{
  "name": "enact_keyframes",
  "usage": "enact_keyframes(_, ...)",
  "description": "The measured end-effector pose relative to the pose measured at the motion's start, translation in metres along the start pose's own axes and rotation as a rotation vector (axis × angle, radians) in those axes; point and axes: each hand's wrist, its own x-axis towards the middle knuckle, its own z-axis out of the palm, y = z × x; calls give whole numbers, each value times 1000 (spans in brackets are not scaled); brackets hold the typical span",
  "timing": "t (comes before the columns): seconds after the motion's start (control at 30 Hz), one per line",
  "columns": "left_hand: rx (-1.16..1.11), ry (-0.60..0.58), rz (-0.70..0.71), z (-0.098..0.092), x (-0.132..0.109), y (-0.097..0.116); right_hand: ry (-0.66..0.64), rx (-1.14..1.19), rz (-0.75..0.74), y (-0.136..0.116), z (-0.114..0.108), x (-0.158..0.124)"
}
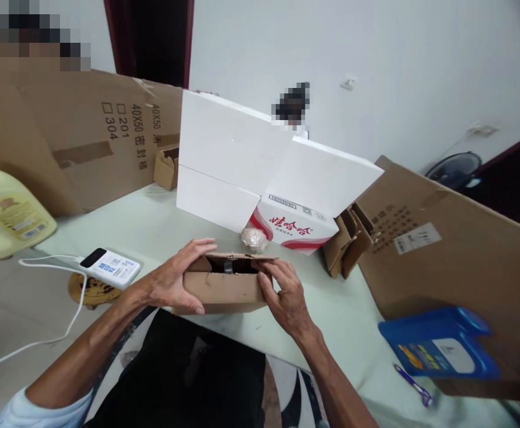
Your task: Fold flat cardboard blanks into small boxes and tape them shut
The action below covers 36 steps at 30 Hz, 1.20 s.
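Observation:
Between my hands, at the front edge of the pale table, is a small brown cardboard box (224,289). Its top is partly open, and a greyish shiny piece shows in the dark gap. My left hand (177,279) grips the box's left end, thumb on the near face and fingers over the far side. My right hand (284,294) holds the right end, its thumb on the near corner and fingers at the raised flap. Just beyond the box sits a roll of clear tape (254,239). Most of the box's inside is hidden.
White cartons (224,154) and a red-and-white carton (302,223) stand behind. Large cardboard sheets flank the table (331,309). A yellow jug (10,214) and a white power bank (110,267) with cable are left; a blue bottle (438,345) and purple pen (413,385) are right.

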Motion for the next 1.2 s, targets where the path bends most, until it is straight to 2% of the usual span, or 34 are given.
enact_keyframes(0.1,38,-7,-15,-1,1,0,-132,80,-3,-9,-3,12)
enact_keyframes(0.3,46,7,-30,1,6,3,-386,246,158,-36,-5,41)
enact_keyframes(0.37,44,11,-27,3,5,3,-434,336,210,-39,-1,46)
enact_keyframes(0.43,40,23,-28,4,4,2,-428,438,258,-40,6,48)
enact_keyframes(0.53,37,43,-25,6,3,-2,-326,551,290,-38,16,44)
enact_keyframes(0.73,60,33,-4,3,0,1,-41,581,155,-35,19,29)
enact_keyframes(0.9,232,-89,-40,3,-7,15,89,599,212,-34,20,14)
enact_keyframes(1.0,322,-72,-30,9,-12,18,227,624,269,-32,17,11)
enact_keyframes(1.1,359,-65,-30,12,-17,20,365,636,263,-19,5,17)
enact_keyframes(1.2,334,-85,-10,9,-24,23,452,648,260,7,-6,28)
